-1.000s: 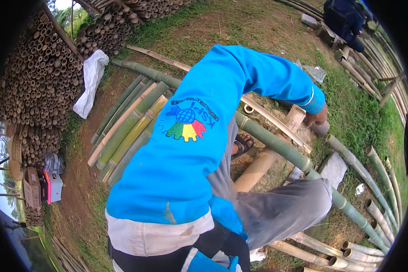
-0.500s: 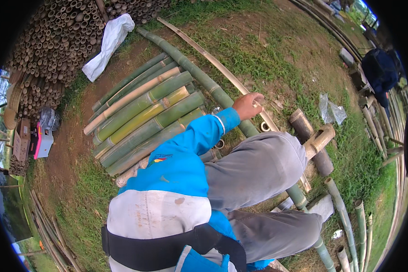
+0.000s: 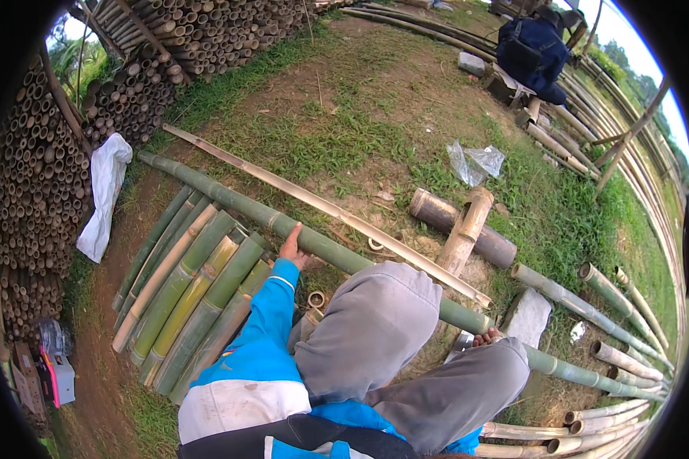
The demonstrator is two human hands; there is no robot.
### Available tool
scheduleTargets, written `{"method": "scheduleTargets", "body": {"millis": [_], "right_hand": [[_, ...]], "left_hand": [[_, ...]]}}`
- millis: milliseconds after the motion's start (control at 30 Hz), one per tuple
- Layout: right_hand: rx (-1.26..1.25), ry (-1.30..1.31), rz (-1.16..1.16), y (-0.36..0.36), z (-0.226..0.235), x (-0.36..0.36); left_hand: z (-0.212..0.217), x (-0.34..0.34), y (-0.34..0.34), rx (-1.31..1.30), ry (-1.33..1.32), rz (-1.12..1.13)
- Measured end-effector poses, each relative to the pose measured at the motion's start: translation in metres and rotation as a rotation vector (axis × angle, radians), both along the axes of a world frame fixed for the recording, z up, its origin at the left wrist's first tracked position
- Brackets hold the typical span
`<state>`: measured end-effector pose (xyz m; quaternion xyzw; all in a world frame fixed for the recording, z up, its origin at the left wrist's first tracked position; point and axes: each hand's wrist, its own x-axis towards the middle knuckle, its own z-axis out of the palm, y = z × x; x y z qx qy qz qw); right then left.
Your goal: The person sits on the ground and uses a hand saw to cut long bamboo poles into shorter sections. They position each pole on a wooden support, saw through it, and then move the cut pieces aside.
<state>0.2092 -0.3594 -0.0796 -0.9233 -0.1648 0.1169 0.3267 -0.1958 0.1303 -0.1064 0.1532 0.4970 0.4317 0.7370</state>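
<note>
A long green bamboo pole [image 3: 337, 254] lies slantwise across the ground in front of my knees. My left hand [image 3: 292, 249] is closed around it near the far end of a row of cut pieces. Just past my right knee, fingers of my right hand [image 3: 488, 336] curl over the same pole; that knee hides the rest of the hand. Beyond the pole runs a pale split bamboo strip [image 3: 344, 216], roughly parallel to it. Small cut bamboo rings [image 3: 316, 299] lie close to my left knee. On my left are side-by-side green bamboo lengths [image 3: 199, 268].
A thick bamboo log [image 3: 497, 246] sits ahead with a notched bamboo piece [image 3: 467, 229] across it. A grey stone block [image 3: 527, 315] rests by the pole. More poles [image 3: 589, 310] spread rightward. White sack [image 3: 103, 199], clear plastic [image 3: 475, 162] and dark blue bag [image 3: 532, 53] lie farther off.
My left hand has moved from over the split strip onto the green pole. My right fingers have come into sight by my knee. The whole view has swung to the right.
</note>
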Motion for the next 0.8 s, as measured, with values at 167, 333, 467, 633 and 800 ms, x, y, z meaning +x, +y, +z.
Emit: {"method": "scheduleTargets", "body": {"millis": [167,333,467,633,800], "right_hand": [[-0.091,0.046,-0.017,-0.008,-0.004,0.023],[0.121,0.012,-0.144,-0.036,0.009,0.035],[0.669,0.180,-0.094,-0.036,-0.011,0.052],[0.711,0.295,-0.147,-0.029,0.049,0.060],[0.810,0.221,-0.146,-0.044,0.141,0.085]], "left_hand": [[-0.025,-0.007,0.027,-0.096,-0.173,0.073],[0.004,-0.011,0.006,-0.088,-0.165,-0.001],[0.027,-0.012,-0.002,-0.060,-0.172,0.020],[0.072,-0.004,-0.032,0.024,-0.164,0.031],[0.108,0.007,-0.066,0.006,-0.323,-0.127]]}}
